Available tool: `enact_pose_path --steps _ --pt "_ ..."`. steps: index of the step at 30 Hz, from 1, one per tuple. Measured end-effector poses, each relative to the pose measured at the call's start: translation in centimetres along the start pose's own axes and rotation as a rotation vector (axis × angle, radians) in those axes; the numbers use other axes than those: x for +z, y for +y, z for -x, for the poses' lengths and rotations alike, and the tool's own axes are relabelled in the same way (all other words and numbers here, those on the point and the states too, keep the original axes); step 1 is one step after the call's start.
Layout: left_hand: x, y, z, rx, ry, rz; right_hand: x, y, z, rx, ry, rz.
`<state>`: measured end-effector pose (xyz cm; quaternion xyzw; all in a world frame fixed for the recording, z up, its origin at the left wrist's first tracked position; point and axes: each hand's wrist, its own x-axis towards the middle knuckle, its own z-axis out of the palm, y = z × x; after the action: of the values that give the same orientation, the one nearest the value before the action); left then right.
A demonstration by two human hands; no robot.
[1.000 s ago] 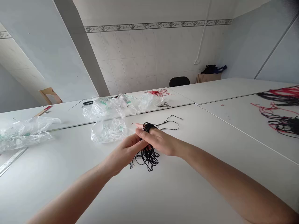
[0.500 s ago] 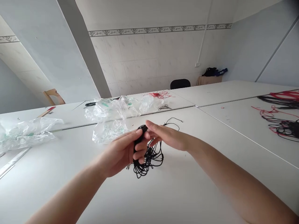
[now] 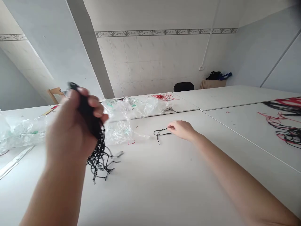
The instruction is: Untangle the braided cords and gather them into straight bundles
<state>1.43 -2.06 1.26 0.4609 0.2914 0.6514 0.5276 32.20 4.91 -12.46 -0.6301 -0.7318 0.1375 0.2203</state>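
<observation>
Raised at the left, my left hand is wrapped round a thick bundle of black cords, whose loose ends hang below the palm; motion blurs it somewhat. My right hand is over the middle of the white table, its fingertips pinched on a thin black cord. Part of that cord lies looped on the table to the left of the fingers.
Crumpled clear plastic bags lie beyond and left of the hands. Scissors and red cords are at the back. Black and red cords lie at the right. A small red piece is near the bags.
My left hand has moved left and up with the black bundle. My right hand has parted from it, moved right, and now pinches the thin black cord. The view has shifted slightly.
</observation>
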Motion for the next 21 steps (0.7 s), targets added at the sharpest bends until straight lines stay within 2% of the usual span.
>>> enact_pose_path --steps 1,3,6,10,14,17,20,21 --pt "0.4 -1.0 -0.2 0.005 -0.017 0.084 0.6 0.7 -0.4 0.022 -0.017 0.048" --pt "1.1 -3.1 -0.9 -0.221 -0.107 0.153 1.6 1.8 -0.9 0.056 -0.055 0.129" --pt "1.1 -6.2 -1.7 -0.432 -0.175 0.199 2.6 2.6 -1.2 0.076 -0.104 0.206" --pt "0.5 -8.7 -2.1 -0.574 -0.258 0.200 3.4 2.8 -1.4 0.114 -0.126 0.268" --pt "0.1 -9.6 -2.0 -0.608 -0.308 0.131 2.4 2.2 -1.4 0.223 -0.055 0.296" --pt "-0.1 -10.2 -2.1 -0.566 -0.362 0.065 0.8 0.0 -0.7 0.211 0.033 0.222" --pt "-0.2 -10.9 -2.2 -0.506 -0.409 -0.019 -0.6 -3.6 0.6 0.061 0.034 -0.047" --pt "-0.2 -11.1 -2.2 -0.484 -0.417 -0.055 -0.8 -4.8 1.1 -0.008 0.014 -0.335"
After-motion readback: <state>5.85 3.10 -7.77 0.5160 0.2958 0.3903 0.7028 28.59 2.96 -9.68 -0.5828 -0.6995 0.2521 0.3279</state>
